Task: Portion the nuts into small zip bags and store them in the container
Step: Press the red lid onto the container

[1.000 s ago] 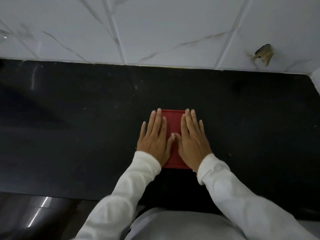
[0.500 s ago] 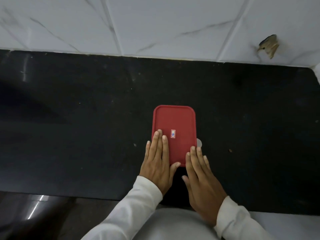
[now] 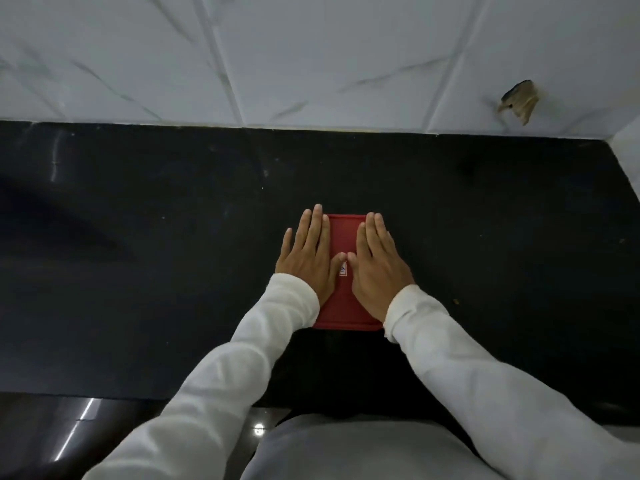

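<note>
Both hands flat, fingers straight: left hand (image 3: pixel 307 259) and right hand (image 3: pixel 378 268) side by side, pressing the red-lidded container (image 3: pixel 346 308) mid-counter (image 3: pixel 138 271). No nuts or bags showing (presumably sealed inside), so it looks nearly finished.

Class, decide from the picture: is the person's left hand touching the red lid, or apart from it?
Touching. The head view shows the left hand lying flat on the red lid, fingers straight, thumb and palm overlapping its left side.
</note>
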